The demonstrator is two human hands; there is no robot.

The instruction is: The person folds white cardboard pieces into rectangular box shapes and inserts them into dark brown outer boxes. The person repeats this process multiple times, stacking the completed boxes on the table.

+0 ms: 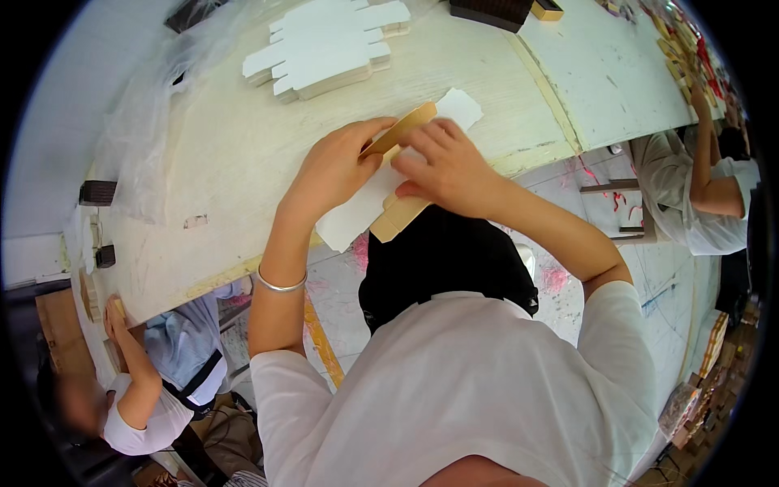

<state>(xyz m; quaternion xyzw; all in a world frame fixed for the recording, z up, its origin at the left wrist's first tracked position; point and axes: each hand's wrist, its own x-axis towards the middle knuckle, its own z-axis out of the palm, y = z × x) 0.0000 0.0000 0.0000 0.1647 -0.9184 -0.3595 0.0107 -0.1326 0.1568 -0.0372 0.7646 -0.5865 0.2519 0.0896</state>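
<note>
A carton blank (357, 209), gold on one face and white on the other, lies partly folded at the near edge of the table. One gold panel stands up from it, pinched between the thumb and fingers of my left hand (334, 169). My right hand (451, 169) bends over the middle of the same blank, its fingers curled against it and hiding part of the fold. White flaps stick out beyond both hands, and a gold end flap points toward my lap.
Farther back on the table (235, 154) sits a stack of flat white blanks (324, 45). Dark brown boxes (491, 11) and a small gold box (547, 10) are at the far edge. Clear plastic sheeting (146, 122) lies left. Co-workers sit at lower left and far right.
</note>
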